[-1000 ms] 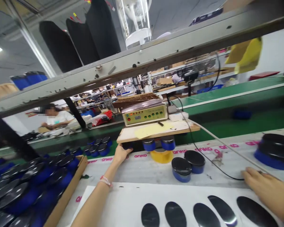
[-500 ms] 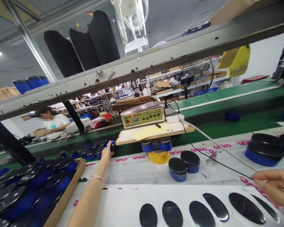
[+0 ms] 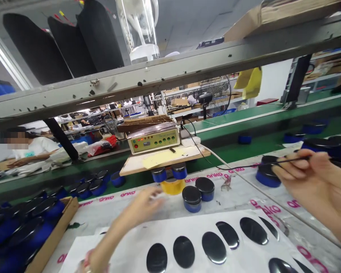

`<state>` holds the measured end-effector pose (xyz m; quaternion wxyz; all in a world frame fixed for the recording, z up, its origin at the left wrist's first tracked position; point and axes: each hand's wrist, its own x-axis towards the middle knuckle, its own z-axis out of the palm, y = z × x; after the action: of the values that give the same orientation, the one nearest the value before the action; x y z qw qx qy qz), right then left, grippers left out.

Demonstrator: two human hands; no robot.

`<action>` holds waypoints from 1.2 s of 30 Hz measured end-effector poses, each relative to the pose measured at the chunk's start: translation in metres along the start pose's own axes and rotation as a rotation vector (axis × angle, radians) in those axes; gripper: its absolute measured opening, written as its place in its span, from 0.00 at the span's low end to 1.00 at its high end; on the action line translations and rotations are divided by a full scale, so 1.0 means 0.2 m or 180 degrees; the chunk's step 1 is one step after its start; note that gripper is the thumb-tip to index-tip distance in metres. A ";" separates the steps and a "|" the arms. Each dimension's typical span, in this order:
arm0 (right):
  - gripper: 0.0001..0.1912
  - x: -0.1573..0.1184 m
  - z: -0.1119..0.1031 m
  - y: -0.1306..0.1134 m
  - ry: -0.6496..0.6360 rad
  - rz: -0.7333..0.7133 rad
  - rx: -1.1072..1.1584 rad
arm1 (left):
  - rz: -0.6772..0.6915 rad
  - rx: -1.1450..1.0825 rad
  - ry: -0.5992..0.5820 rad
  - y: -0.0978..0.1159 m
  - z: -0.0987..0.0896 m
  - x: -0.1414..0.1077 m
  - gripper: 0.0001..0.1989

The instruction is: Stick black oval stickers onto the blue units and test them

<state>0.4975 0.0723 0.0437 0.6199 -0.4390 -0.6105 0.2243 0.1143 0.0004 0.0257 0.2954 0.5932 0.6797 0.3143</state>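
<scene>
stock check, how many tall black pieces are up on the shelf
3 on the shelf: left piece, middle piece, right piece beside the clear cylinder. More may be hidden behind.

A bench (image 3: pixel 110 208) wears a white covering printed "anko" in pink. Around two black-topped blue tubs (image 3: pixel 192 198) on it, a yellow round piece (image 3: pixel 172 187) sits at ten o'clock, a cardboard box (image 3: pixel 55 239) at nine, a white sheet (image 3: pixel 127 248) bearing black ovals (image 3: pixel 183 251) at seven, and more tubs (image 3: pixel 268 178) toward three.
</scene>
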 end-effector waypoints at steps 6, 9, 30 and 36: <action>0.13 0.01 0.37 -0.31 -0.1339 -0.0227 0.1566 | 0.0674 -0.0978 -0.0358 0.19 0.46 0.04 0.32; 0.16 -0.10 0.45 -0.28 -0.1928 -0.0210 0.0859 | 0.0567 -0.1437 -0.0371 0.17 0.43 -0.01 0.27; 0.17 -0.43 0.58 -0.17 -0.3258 -0.1156 -0.0031 | -0.0998 -0.5067 -0.1033 0.03 0.39 -0.25 0.18; 0.14 -0.45 0.58 -0.18 -0.3204 -0.1044 0.0051 | -0.0757 -0.4858 -0.0953 0.01 0.42 -0.27 0.24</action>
<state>0.3636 0.0129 0.0074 0.2804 -0.1709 -0.8915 0.3122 0.1863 -0.0458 -0.0244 0.7412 0.1857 0.2879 0.5773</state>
